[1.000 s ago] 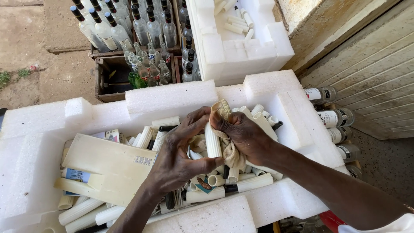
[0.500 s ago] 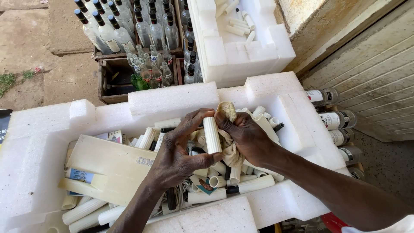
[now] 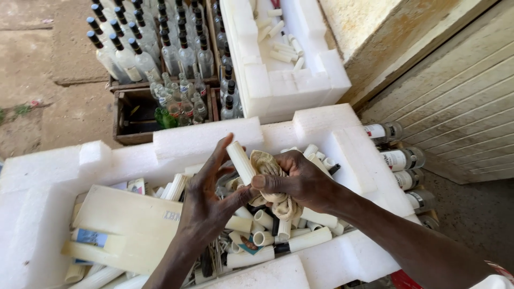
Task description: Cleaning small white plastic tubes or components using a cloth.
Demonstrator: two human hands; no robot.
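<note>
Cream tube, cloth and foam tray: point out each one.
Cream tube (image 3: 240,161): head view, mid-length of the tube.
Cloth (image 3: 267,163): head view, bunched top.
Foam tray (image 3: 203,140): head view, far rim.

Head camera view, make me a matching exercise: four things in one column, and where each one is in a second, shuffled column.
Things:
1. cream plastic tube
2. crumpled beige cloth
3. clear glass bottles with black caps
4. flat cream cardboard pieces

Places:
A. in wooden crates at the top left
B. in the right hand
C. in the left hand
D. lying in the near white foam box, left of the hands

Pairs: 1-C, 2-B, 3-A, 4-D
</note>
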